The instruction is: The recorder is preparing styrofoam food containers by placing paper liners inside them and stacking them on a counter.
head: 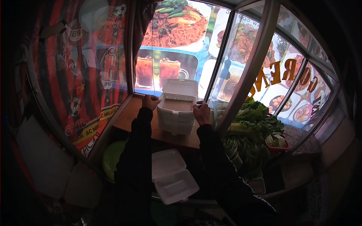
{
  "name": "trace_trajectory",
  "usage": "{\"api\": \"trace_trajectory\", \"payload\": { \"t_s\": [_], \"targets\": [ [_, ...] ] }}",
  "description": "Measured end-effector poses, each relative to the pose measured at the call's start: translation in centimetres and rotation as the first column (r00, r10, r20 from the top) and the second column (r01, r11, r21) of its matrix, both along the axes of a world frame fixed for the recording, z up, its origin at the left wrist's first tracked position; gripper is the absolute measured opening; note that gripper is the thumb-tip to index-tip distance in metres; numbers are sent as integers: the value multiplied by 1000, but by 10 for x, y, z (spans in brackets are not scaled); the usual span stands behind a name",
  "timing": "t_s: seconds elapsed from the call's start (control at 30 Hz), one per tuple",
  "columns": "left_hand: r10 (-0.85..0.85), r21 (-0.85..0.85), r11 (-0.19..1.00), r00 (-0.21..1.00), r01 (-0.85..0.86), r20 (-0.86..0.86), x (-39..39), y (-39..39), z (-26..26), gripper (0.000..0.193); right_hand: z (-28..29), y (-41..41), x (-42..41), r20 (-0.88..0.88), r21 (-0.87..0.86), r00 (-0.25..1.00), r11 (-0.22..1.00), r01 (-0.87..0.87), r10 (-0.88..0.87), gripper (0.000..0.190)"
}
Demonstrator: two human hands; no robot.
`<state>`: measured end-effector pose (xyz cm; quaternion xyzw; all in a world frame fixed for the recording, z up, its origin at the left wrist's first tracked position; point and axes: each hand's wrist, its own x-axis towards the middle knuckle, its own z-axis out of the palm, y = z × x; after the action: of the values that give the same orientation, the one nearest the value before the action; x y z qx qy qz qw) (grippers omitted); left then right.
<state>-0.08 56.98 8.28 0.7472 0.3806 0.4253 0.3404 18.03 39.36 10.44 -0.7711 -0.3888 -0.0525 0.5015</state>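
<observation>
A stack of white foam clamshell food boxes (176, 123) stands on a wooden shelf before me, inside a glass-sided stall. The top box has its lid (182, 86) raised at the back, and a brownish sheet, perhaps food paper, lies within it (178, 104). My left hand (150, 102) pinches this box's left rim between thumb and fingers. At its right rim, the bent fingers of my right hand (202, 112) grip the edge. Lower down, between my forearms, another foam box (176, 180) lies unfolded with nothing inside.
Leafy green vegetables (249, 121) are heaped to the right, beside a red basket (278, 147). A metal frame post (251, 62) slants up nearby. At lower left is a green round container (113, 158), partly behind my sleeve. Glass and printed food banners (175, 65) close off the far side.
</observation>
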Motion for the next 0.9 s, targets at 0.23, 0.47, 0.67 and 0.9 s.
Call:
{"api": "trace_trajectory", "payload": {
  "t_s": [0.23, 0.47, 0.67, 0.9],
  "targets": [
    [32, 36, 999, 999, -32, -19, 7, -3, -3, 22, -12, 2, 6, -8, 31, 1000, 999, 26, -25, 24],
    [32, 104, 994, 999, -33, 12, 8, 4, -18, 23, -17, 1, -2, -111, 53, 993, 998, 36, -29, 21],
    [35, 58, 998, 999, -37, 27, 9, -1, -16, 23, -17, 0, -1, -126, 57, 991, 997, 54, -46, 22],
    [64, 41, 997, 998, -64, 2, 1, -16, -8, 27, -15, -2, -4, -75, 4, 997, 999, 34, -34, 24]
  ]
}}
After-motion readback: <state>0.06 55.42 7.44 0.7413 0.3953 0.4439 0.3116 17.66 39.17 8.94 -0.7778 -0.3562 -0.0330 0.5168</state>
